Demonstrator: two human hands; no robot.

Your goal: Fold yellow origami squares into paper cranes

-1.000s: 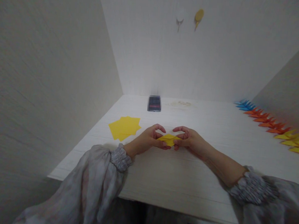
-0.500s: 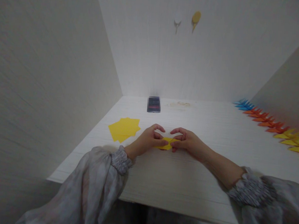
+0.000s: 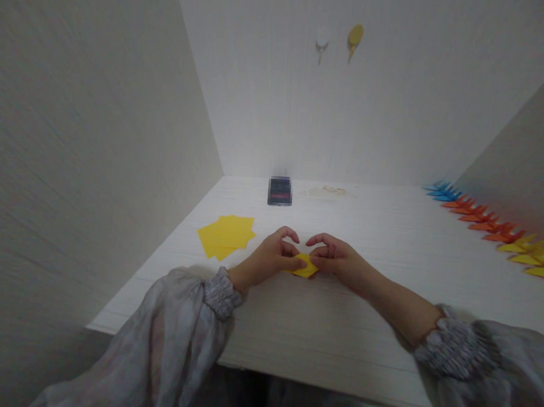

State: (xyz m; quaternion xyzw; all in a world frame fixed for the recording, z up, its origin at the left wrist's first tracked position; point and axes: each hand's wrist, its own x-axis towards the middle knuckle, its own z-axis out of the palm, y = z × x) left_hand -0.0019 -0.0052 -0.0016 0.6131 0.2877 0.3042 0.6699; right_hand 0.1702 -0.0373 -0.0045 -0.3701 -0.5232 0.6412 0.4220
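Observation:
A small folded piece of yellow origami paper (image 3: 308,270) is held between my two hands, above the white table near its front. My left hand (image 3: 282,253) pinches its left side, thumb on top. At its right side, my right hand (image 3: 332,254) grips it with the thumb and fingers. Both index fingers arch above the paper without touching each other. The fingertips beneath the paper are mostly hidden. Several yellow paper sheets (image 3: 226,236) lie in a loose, fanned stack to the left of my left hand.
Along the right side of the white table (image 3: 382,216) runs a row of folded paper cranes: blue ones (image 3: 443,190), orange-red ones (image 3: 483,219) and yellow ones (image 3: 533,256). A blurred dark box (image 3: 280,191) stands by the back wall. Two hooks, one yellow (image 3: 355,35), are on the wall.
The folded yellow paper has tilted and shows a more compact, angular shape between my fingers. My right hand has shifted slightly left, closer to my left hand.

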